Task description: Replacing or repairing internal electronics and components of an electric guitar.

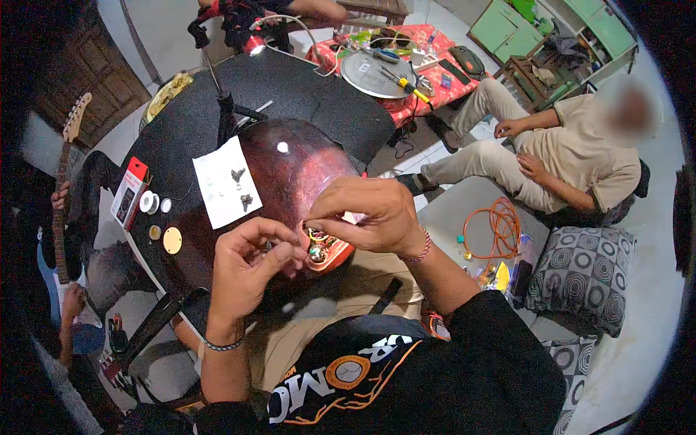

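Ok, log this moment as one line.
left hand: near wiring | right hand: over wiring | white sheet: beyond left hand

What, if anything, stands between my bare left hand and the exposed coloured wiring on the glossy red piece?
Nothing visible. Your bare left hand is beside the exposed coloured wiring; your bare right hand is at its upper right, not between them.

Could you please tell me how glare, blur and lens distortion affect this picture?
In the head view: a white glare spot and pinkish sheen on the glossy dark-red surface; a bright glow at the lamp; the seated person's face blurred out; the left hand's fingertips slightly soft; fisheye bending and black darkness toward the rim.
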A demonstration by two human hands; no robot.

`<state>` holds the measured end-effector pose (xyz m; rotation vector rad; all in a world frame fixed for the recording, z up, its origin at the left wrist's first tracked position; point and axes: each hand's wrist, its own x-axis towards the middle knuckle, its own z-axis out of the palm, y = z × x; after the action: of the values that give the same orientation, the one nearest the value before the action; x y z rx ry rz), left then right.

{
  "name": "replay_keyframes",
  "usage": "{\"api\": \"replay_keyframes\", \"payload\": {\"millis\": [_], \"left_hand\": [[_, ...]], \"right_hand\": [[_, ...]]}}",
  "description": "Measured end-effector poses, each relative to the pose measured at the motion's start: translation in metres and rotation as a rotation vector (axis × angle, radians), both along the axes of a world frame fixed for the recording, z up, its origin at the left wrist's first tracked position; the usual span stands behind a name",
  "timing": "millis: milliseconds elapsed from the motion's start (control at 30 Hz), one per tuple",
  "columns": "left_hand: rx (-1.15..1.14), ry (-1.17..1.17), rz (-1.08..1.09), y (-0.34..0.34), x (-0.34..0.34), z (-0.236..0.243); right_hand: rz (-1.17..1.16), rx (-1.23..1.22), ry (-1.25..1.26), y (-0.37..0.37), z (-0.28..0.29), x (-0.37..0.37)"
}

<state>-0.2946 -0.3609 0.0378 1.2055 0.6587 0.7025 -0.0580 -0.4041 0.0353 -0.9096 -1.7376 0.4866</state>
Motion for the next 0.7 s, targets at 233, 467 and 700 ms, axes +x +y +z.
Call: {"api": "replay_keyframes", "payload": {"millis": [233,467,700], "left_hand": [[0.252,0.311,0.366,0.014,0.009,-0.014],[0.345,0.408,0.570,0.022,-0.023,-0.057],[0.302,0.437,0.653,0.008,-0.026,-0.077]], "right_hand": [[-0.326,-0.157,0.069,0.035,-0.040,0.039],[-0.460,-0.636,1.349,0.140,-0.209,0.270],[-0.572,-0.521,1.449,0.213,-0.261,0.357]]}}
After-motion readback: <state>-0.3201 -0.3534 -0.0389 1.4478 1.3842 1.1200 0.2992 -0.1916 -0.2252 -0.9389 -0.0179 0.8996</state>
